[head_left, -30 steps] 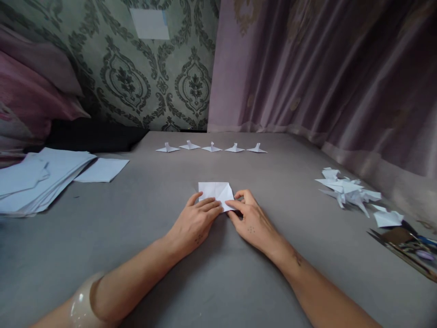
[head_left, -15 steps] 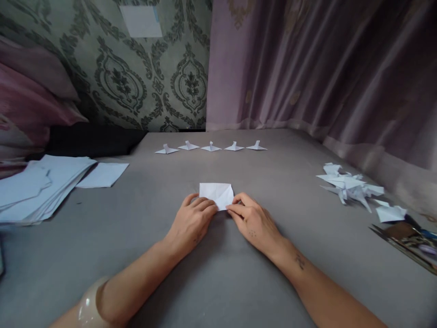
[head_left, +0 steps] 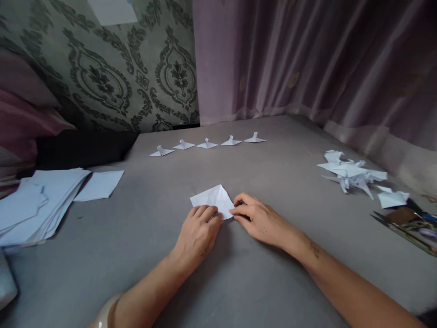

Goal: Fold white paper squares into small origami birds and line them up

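A small folded white sheet of paper (head_left: 215, 197), with crease lines across it, lies turned at an angle on the grey surface in front of me. My left hand (head_left: 203, 225) is closed on its near edge, fingers curled over the paper and the thumb hidden. At the right corner, my right hand (head_left: 254, 214) pinches the paper between thumb and fingertips. The fingers of both hands hide part of the near edge.
Several folded paper figures (head_left: 207, 144) stand in a row at the back. A stack of white paper (head_left: 58, 191) lies at left beside a smaller sheet (head_left: 99, 185). Folded paper pieces (head_left: 353, 172) are heaped at right, near scissors (head_left: 396, 228) and a brown item.
The folded paper has turned so its far corner points up and away, and both hands have shifted slightly nearer with it. The head view has tilted and turned a little.
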Tool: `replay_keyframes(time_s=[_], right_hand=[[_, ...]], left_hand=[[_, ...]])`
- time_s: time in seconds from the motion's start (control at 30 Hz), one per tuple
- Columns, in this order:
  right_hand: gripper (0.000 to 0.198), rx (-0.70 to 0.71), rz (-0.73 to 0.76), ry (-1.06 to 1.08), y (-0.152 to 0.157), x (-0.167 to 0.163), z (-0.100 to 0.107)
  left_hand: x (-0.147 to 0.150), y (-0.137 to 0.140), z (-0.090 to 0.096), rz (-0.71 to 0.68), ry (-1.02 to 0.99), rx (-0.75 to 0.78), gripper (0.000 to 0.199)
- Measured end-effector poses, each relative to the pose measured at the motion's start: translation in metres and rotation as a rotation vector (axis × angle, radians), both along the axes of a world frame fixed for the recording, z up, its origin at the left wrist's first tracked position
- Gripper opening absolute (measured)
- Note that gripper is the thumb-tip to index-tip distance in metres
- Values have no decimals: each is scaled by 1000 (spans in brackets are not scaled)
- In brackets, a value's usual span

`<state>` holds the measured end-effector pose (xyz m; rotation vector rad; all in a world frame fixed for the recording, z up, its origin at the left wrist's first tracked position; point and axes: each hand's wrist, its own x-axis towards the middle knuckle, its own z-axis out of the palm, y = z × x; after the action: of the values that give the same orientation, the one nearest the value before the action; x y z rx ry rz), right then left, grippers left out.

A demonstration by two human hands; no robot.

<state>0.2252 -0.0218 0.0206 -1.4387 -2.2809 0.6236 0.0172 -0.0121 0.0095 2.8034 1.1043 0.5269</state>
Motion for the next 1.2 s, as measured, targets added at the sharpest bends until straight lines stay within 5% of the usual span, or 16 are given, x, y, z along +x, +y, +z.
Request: replay_keyframes(time_s=[0.17, 0.4, 1.2], right_hand=[[22, -63, -28, 74, 2, 5, -1], [32, 55, -78, 57, -9, -3, -9], [14, 31, -293, 20, -9, -16, -17]], left_hand=[[2, -2, 1, -5, 4, -18, 23], [3, -7, -4, 38, -12, 37, 18], [7, 12, -8, 293, -238, -319, 8]])
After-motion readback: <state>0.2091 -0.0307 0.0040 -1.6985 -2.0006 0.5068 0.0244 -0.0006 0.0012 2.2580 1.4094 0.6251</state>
